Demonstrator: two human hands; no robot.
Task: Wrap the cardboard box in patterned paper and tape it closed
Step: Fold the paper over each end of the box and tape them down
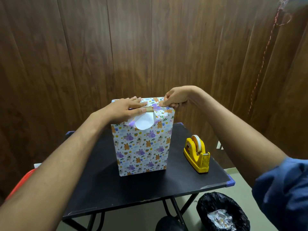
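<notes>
The cardboard box stands upright on the black table (103,194), its front and sides covered in white patterned paper (141,147) with purple and orange animals. A strip of bare cardboard (149,109) shows at the top edge. A paper flap (143,122) with a white underside curls down over the front. My left hand (126,108) lies flat on the box's top, fingers straight, pressing the paper down. My right hand (175,99) pinches a fold of paper at the top right corner. A yellow tape dispenser (197,154) sits on the table to the right of the box.
A black-lined waste bin (221,212) with crumpled paper inside stands on the floor at the lower right. Wooden wall panels rise close behind the table. A red object (21,182) shows at the left edge. The table's front and right edges are near.
</notes>
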